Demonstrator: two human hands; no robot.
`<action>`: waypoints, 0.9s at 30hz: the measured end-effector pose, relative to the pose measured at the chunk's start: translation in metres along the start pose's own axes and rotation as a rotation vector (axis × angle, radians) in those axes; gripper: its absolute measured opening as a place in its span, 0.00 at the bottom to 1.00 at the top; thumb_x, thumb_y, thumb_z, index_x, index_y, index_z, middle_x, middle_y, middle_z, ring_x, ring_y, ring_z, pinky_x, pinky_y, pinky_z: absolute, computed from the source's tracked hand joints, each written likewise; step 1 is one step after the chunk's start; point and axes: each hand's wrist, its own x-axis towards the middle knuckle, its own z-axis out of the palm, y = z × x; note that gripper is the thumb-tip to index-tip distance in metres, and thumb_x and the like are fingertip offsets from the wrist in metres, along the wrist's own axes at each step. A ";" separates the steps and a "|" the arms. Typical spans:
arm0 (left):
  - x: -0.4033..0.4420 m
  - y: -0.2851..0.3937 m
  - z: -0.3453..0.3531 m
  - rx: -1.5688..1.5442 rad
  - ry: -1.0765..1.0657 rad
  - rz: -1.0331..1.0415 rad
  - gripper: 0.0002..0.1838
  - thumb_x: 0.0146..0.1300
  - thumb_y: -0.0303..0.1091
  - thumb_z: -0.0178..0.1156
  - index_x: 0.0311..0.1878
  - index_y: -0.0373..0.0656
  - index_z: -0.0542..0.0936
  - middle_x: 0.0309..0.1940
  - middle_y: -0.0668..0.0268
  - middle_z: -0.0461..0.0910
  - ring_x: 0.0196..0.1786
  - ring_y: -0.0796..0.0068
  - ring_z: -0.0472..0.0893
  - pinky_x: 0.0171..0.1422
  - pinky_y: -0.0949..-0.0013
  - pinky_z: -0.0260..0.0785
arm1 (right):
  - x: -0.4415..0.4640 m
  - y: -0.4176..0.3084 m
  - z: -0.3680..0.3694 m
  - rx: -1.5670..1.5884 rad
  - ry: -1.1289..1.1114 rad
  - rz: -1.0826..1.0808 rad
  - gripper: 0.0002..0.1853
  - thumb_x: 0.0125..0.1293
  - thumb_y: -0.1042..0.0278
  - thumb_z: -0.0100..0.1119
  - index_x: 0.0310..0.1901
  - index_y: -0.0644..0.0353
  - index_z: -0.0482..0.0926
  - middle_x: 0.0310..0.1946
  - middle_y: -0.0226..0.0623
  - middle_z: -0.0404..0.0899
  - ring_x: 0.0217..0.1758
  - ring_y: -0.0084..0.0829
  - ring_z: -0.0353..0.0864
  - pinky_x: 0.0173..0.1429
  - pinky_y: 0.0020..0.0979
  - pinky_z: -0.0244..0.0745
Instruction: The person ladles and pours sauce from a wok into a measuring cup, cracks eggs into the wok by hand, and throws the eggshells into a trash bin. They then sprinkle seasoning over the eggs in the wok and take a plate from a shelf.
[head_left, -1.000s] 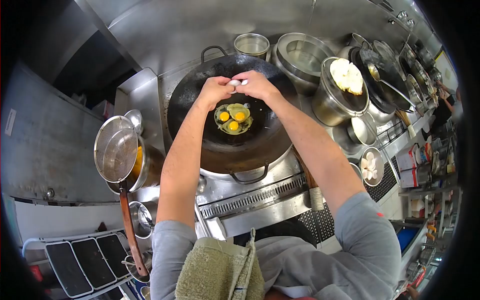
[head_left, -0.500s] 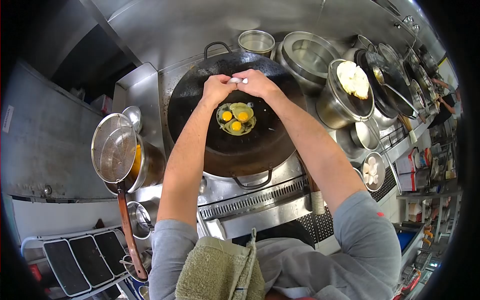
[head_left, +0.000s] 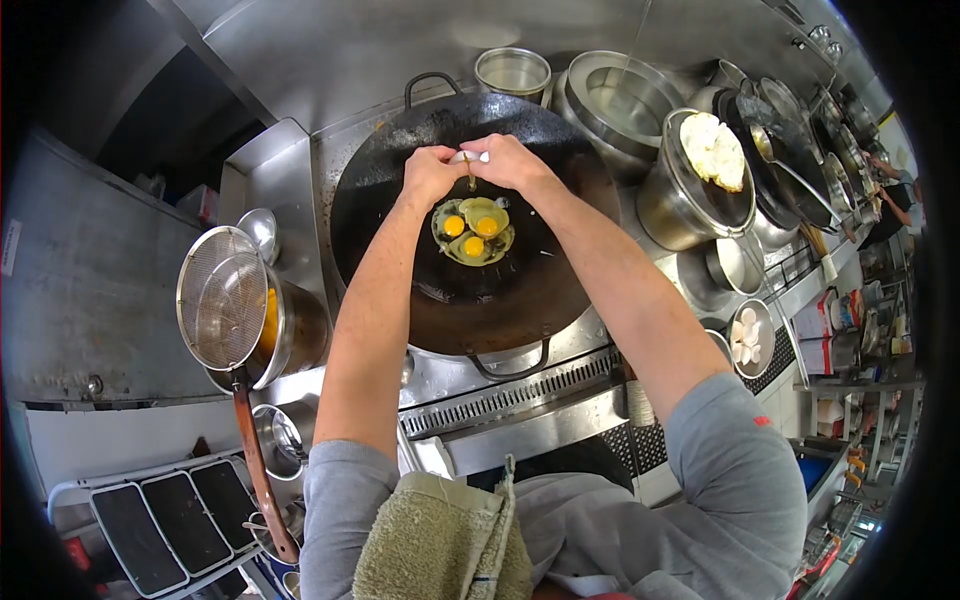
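Observation:
Over the far half of a large dark wok [head_left: 400, 275], my left hand [head_left: 430, 176] and my right hand [head_left: 508, 165] meet with closed fingers around one white egg [head_left: 467, 157]. A thin strand of liquid egg [head_left: 471, 178] hangs down from its shell between them. Below and nearer to me, several cracked eggs [head_left: 474, 247] lie joined in the wok, with three yellow yolks showing and the whites partly clear. Parts of the shell are hidden behind my fingers.
A mesh strainer [head_left: 222, 300] rests on a pot at left. At right, a fried egg [head_left: 713, 150] lies on a strainer over a steel pot [head_left: 672, 210]. Eggshells [head_left: 745, 335] fill a bowl. Metal basins [head_left: 622, 100] stand behind. Another person's arm [head_left: 893, 210] shows far right.
A strand of liquid egg now runs from the shell between my hands; none showed before. Both hands still hold the egg over the wok. The view has shifted slightly.

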 end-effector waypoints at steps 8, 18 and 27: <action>0.000 -0.007 0.004 0.133 0.031 0.056 0.20 0.48 0.34 0.69 0.47 0.40 0.84 0.36 0.58 0.85 0.39 0.68 0.84 0.48 0.68 0.74 | 0.001 0.002 0.007 -0.090 -0.053 0.024 0.22 0.55 0.62 0.60 0.54 0.52 0.81 0.49 0.47 0.81 0.53 0.45 0.80 0.61 0.39 0.74; -0.010 0.026 -0.012 0.576 0.215 0.401 0.13 0.48 0.22 0.65 0.40 0.37 0.82 0.40 0.50 0.81 0.47 0.51 0.80 0.53 0.55 0.74 | -0.004 -0.021 -0.029 -0.420 0.050 -0.187 0.15 0.55 0.67 0.59 0.46 0.54 0.84 0.42 0.48 0.83 0.47 0.45 0.82 0.53 0.43 0.78; -0.025 0.040 -0.003 0.823 0.345 0.620 0.03 0.56 0.29 0.59 0.32 0.43 0.81 0.35 0.60 0.82 0.44 0.56 0.80 0.49 0.56 0.73 | -0.025 -0.005 -0.012 0.029 0.405 0.054 0.13 0.52 0.64 0.63 0.40 0.56 0.85 0.35 0.49 0.84 0.37 0.42 0.86 0.44 0.40 0.81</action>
